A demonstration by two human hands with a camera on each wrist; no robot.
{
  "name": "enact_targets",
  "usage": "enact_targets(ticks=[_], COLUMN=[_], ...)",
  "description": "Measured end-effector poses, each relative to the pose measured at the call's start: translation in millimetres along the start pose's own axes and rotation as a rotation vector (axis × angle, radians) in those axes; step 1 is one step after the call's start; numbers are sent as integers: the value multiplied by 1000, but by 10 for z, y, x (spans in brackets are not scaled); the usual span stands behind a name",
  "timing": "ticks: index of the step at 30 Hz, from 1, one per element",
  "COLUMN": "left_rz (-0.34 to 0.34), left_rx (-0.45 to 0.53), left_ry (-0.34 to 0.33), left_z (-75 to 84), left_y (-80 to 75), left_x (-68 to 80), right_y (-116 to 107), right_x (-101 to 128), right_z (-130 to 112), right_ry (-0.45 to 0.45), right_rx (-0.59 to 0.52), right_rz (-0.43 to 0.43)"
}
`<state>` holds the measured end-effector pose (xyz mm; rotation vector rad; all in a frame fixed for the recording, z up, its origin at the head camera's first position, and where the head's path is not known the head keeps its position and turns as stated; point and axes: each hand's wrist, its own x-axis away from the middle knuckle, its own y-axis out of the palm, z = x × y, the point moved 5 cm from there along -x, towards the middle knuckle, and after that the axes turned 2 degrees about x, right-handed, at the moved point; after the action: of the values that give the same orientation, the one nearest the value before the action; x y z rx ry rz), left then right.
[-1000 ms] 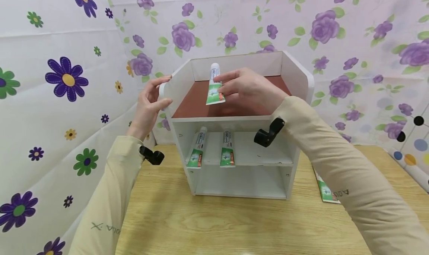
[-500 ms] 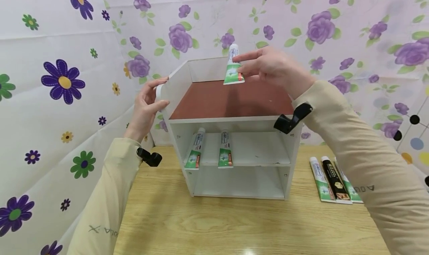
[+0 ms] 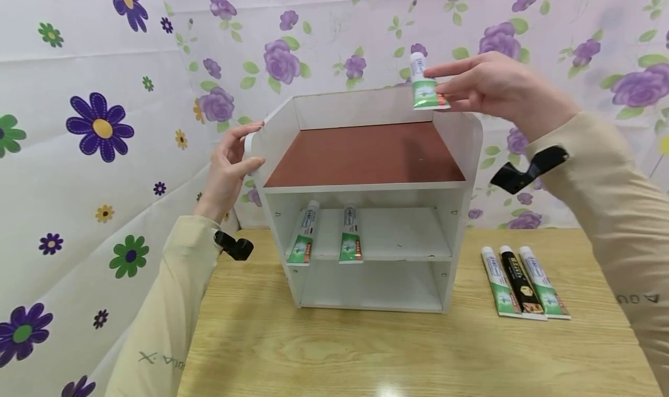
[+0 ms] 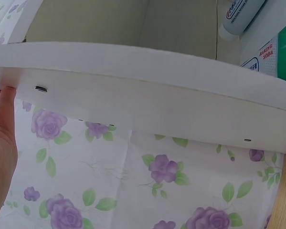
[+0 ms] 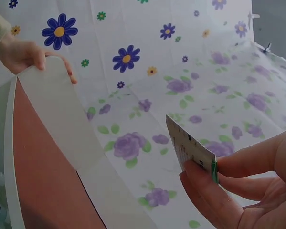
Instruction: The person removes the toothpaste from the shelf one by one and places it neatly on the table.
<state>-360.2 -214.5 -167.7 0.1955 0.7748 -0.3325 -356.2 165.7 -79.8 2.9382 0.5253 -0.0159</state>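
A white shelf unit [image 3: 282, 131] with a brown top board [image 3: 366, 153] stands on a wooden table [image 3: 366, 350]. My left hand [image 3: 232, 162] grips the front corner of its left side panel [image 4: 133, 86]; my palm [image 4: 2, 157] shows beside that panel. My right hand [image 3: 496, 89] pinches a white and green toothpaste tube [image 3: 424, 86] in the air above the unit's back right corner. In the right wrist view my fingers [image 5: 214, 195] hold the tube's flat end [image 5: 188, 148]. Two like tubes [image 3: 303, 240] [image 3: 351, 234] lie on the middle shelf.
Three tubes lie side by side on the table right of the unit: two white and green [image 3: 499, 281] [image 3: 543, 282], one black [image 3: 520, 281]. The bottom shelf [image 3: 373, 287] holds nothing. Flowered cloth [image 3: 104, 124] hangs behind and at the left.
My right hand has lifted the tube off the brown top board and carried it up and to the right. The left hand has stayed on the side panel.
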Motion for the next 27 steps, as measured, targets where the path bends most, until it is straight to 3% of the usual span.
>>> enact_targets(ticks=[3,17,23,27], left_rz=[3,12,12,15], left_rx=[-1,-8,-18,-16], left_ry=[1,-7,-16,-19], left_z=[-4,-10,-4,-7], left_y=[-1,-6,-6,-16], left_x=[6,8,10,7], right_y=[-183,-894,-1182,-1327], right_x=[26,241,311,364], right_z=[-26,-43,66,185], right_ry=[12,-43,-42,-24], right_rx=[-14,183,229,213], right_rz=[-4,-10,35,3])
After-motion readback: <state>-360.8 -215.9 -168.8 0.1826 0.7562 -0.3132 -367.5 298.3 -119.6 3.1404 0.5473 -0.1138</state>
